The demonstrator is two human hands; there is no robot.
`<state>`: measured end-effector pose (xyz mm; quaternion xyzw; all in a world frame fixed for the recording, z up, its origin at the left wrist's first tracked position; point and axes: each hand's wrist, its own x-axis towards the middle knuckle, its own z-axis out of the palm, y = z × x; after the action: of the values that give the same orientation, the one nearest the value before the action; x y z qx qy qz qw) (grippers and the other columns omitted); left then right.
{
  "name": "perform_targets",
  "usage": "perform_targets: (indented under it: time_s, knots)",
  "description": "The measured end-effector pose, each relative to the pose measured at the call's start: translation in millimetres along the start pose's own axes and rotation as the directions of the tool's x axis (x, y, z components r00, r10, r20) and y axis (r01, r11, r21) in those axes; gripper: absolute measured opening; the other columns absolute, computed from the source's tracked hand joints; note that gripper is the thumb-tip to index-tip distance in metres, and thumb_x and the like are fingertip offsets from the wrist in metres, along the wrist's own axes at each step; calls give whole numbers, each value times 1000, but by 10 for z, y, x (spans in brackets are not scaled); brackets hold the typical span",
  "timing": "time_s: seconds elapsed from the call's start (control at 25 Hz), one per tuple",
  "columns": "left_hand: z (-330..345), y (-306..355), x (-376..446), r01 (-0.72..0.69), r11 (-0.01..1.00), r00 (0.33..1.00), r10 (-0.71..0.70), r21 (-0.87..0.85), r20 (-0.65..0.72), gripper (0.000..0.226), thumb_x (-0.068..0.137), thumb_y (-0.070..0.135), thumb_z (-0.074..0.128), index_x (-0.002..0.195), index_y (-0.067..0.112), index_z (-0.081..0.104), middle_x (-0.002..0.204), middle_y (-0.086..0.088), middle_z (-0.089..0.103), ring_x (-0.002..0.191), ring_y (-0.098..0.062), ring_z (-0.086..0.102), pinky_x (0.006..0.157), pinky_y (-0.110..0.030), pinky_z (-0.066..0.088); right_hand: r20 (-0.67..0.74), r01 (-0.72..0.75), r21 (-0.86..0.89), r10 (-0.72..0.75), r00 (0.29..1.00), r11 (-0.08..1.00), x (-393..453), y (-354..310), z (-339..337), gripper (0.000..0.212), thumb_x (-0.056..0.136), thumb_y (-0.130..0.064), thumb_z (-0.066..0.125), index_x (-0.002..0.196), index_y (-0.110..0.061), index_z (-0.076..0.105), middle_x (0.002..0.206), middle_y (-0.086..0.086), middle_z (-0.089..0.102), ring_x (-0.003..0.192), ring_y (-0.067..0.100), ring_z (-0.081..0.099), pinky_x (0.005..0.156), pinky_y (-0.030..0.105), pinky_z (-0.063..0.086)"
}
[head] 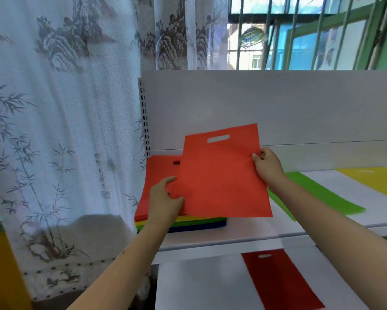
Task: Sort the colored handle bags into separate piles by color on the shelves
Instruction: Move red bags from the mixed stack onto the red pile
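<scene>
Orange bag pinched by left hand and right hand, centre frame. Green, yellow, red bags laid out. Mixed stack largely unsorted.

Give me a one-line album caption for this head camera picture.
Both hands, left and right, lift an orange bag off the mixed stack; green, yellow and dark red bags lie apart.
</scene>
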<state>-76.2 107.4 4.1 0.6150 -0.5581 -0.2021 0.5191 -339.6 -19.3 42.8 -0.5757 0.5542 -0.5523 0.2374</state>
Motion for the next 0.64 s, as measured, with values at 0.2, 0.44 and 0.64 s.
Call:
perform_targets:
  time_s: [0.2, 0.44, 0.64]
  knots:
    - [435, 268, -290, 114, 976, 970, -68, -188, 232, 50, 92, 16, 64, 139, 12, 47, 126, 1, 54, 114, -12, 54, 91, -23, 42, -153, -119, 4, 118, 981, 993, -433, 91, -812, 12, 89, -16, 44, 95, -16, 54, 83, 1, 56, 69, 16, 49, 59, 30, 36]
    - [1279, 250, -1100, -163, 967, 917, 222, -196, 331, 13, 100, 24, 47, 109, 26, 56, 90, 21, 61, 81, 6, 59, 62, -14, 48, -443, -276, -38, 232, 866, 960, -1299, 749, -1809, 33, 94, -42, 48, 90, -11, 58, 81, 1, 61, 71, 17, 55, 64, 31, 41]
    - [1914, -223, -1790, -213, 952, 783, 301, -220, 545, 17, 101, 20, 45, 106, 36, 52, 86, 20, 64, 79, 8, 60, 63, -11, 44, -510, -380, -91, 284, 812, 920, -1952, 1662, -2406, 31, 94, -39, 53, 75, -15, 53, 65, -1, 52, 58, 11, 45, 58, 32, 35]
